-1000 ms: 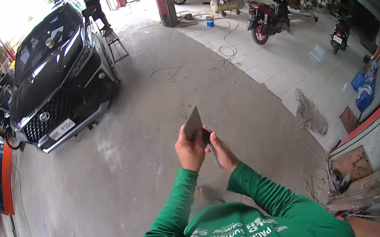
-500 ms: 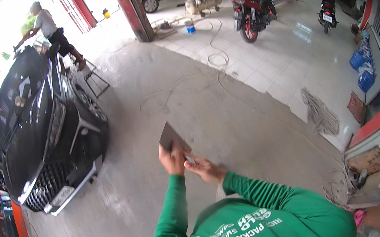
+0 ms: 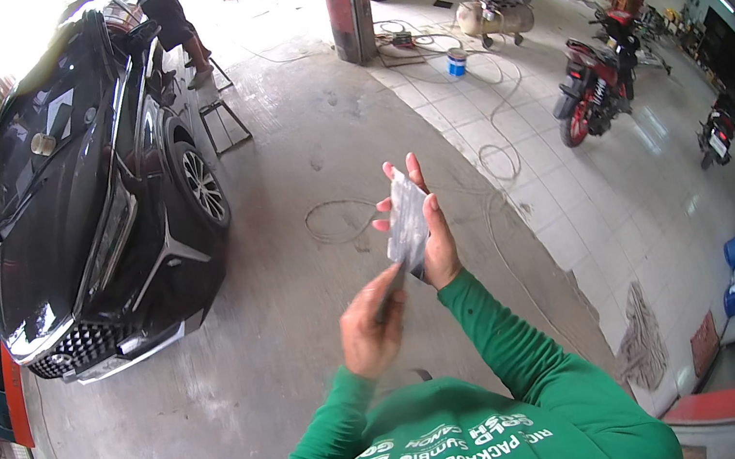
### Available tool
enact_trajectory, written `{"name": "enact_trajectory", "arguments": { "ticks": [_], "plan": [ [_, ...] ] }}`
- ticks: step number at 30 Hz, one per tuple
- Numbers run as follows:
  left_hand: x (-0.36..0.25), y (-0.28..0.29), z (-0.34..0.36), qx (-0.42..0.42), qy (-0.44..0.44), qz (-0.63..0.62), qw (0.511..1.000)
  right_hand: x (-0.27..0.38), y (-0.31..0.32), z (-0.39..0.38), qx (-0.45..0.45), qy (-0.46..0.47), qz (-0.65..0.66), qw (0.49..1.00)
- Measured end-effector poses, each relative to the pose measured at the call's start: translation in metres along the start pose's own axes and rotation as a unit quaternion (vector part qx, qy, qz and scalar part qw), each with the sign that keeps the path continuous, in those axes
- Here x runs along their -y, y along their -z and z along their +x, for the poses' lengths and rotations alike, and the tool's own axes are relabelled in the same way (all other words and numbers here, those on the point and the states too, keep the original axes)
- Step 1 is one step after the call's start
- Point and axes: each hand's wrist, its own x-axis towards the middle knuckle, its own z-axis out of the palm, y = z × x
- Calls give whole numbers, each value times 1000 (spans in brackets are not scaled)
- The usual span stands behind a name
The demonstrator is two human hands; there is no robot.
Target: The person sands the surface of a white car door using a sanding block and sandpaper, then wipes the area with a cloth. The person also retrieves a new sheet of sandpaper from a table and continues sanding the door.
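Plate: the grey plate (image 3: 405, 244), streaked with pale smears (image 3: 406, 201), stands steeply tilted above the floor (image 3: 217, 433), ahead of the shirt (image 3: 462, 429).
Right hand: the right hand (image 3: 436, 247) grasps the plate, thumb at its right edge, fingers (image 3: 413, 165) spread behind it.
Left hand: the left hand (image 3: 373, 327) is curled around a dark, narrow blade (image 3: 391, 294); the blade overlaps the plate's lower end, contact unclear.
Slip risk: the blade could skid off the plate and nick the right fingers, if pushed too hard or at a poor angle.
Drop risk: the plate could slide down, its tilt and loose hold being the cause.
Trip risk: the hose loop (image 3: 337, 223) ahead could catch a foot, with eyes on the hands.
Shirt print: white capitals and logos across green cloth, partly upside down.
Car: the black car (image 3: 94, 238) has a grille badge, too small for lettering.
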Motion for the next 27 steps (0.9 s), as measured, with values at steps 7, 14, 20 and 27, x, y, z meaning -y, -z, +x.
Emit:
{"name": "enact_trajectory", "arguments": {
  "ticks": [7, 14, 20, 27],
  "plan": [
    [113, -21, 227, -82, -116, 63, 988, -66, 30, 192, 88, -11, -105, 990],
    [149, -31, 429, 18, -134, 49, 990, -83, 69, 388, -49, -45, -29, 997],
    [230, -27, 606, -71, -82, 63, 992, -146, 88, 515, 16, -121, 54, 991],
    [300, 6, 794, -160, -31, 18, 987, -225, 150, 752, -21, -203, 39, 978]
  ]
}}
